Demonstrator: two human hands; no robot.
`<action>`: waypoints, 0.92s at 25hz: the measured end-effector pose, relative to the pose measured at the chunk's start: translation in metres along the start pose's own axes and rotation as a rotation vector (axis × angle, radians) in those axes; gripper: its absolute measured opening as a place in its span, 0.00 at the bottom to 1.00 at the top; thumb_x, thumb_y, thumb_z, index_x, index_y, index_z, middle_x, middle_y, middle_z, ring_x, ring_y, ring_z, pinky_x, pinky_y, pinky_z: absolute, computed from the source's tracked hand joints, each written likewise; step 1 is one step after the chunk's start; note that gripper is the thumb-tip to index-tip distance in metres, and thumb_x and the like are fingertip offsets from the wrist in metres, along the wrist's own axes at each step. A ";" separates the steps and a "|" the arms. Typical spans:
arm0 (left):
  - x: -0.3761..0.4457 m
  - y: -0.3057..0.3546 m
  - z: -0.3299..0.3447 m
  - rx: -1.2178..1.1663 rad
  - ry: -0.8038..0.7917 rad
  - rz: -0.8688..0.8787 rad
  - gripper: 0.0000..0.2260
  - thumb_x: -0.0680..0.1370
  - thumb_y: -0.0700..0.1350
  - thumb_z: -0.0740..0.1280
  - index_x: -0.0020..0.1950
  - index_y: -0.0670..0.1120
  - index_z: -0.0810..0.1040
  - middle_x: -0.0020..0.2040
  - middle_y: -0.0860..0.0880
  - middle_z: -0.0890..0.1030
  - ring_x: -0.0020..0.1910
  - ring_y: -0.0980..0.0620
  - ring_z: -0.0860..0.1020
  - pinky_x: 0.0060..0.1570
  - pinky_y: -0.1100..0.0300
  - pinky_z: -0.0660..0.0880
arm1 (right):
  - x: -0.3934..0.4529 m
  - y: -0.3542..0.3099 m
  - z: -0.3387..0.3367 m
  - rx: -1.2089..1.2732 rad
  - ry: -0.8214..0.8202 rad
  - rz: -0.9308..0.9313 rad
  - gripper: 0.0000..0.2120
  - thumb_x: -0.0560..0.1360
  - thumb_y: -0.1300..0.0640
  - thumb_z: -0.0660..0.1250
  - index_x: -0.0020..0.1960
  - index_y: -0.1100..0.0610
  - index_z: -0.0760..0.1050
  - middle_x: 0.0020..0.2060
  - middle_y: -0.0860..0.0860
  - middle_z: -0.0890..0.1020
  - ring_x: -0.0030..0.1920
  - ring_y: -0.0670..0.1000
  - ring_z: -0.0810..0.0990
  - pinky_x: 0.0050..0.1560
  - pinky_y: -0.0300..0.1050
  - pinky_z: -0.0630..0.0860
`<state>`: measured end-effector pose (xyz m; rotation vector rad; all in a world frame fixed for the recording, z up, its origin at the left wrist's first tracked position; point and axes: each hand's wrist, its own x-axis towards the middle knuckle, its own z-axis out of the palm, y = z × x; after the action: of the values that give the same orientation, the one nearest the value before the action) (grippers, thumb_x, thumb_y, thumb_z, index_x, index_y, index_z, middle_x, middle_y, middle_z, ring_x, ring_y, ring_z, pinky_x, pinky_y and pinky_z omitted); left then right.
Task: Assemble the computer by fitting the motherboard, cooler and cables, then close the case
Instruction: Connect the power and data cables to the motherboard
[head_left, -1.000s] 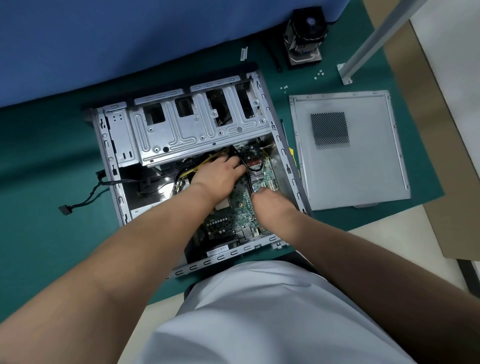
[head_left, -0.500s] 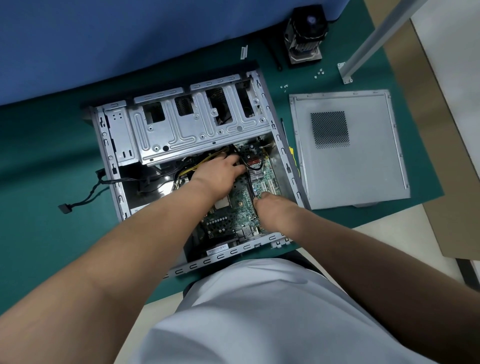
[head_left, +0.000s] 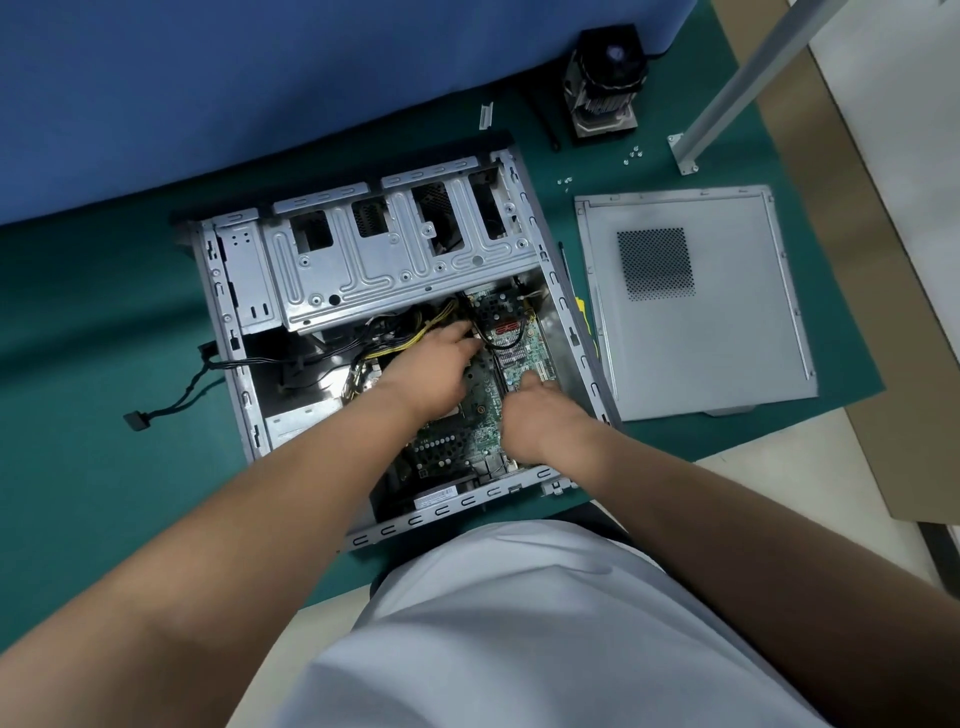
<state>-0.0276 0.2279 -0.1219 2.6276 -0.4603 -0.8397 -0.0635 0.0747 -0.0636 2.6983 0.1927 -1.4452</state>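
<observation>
Motherboard (head_left: 480, 400), green, flat in case (head_left: 405, 249); both hands' grip on it unclear.

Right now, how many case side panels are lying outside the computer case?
1. The side panel lies flat on the green mat, to the right of the open case, vent grid facing up. A second one may be hidden out of view.

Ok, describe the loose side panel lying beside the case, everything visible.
The side panel is a flat grey metal sheet with folded edges and a dark square patch of perforated vent holes in its upper left. It lies flat on the green mat, right of the open case, apart from it. Neither hand touches it.
</observation>
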 end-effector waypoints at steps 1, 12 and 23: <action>-0.005 -0.001 0.001 -0.084 0.043 -0.012 0.30 0.77 0.34 0.60 0.80 0.44 0.66 0.82 0.43 0.60 0.79 0.41 0.63 0.76 0.51 0.64 | 0.000 0.000 0.000 0.081 0.129 -0.018 0.19 0.79 0.61 0.62 0.69 0.61 0.71 0.69 0.60 0.63 0.65 0.61 0.71 0.64 0.56 0.74; -0.003 0.010 0.006 -0.195 0.099 -0.098 0.35 0.79 0.35 0.62 0.84 0.42 0.53 0.84 0.42 0.55 0.81 0.42 0.56 0.79 0.53 0.56 | 0.020 0.003 -0.003 0.164 0.309 -0.234 0.34 0.79 0.61 0.63 0.82 0.59 0.53 0.79 0.54 0.57 0.74 0.61 0.65 0.74 0.55 0.66; 0.011 -0.001 0.005 -0.132 -0.132 -0.104 0.39 0.79 0.35 0.59 0.85 0.54 0.44 0.85 0.51 0.47 0.83 0.45 0.50 0.81 0.48 0.53 | 0.028 0.012 -0.003 0.211 0.327 -0.186 0.29 0.79 0.59 0.62 0.79 0.58 0.62 0.75 0.55 0.64 0.71 0.59 0.69 0.73 0.55 0.67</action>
<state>-0.0222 0.2233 -0.1315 2.5031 -0.2925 -1.0446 -0.0437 0.0655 -0.0851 3.1552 0.3345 -1.1074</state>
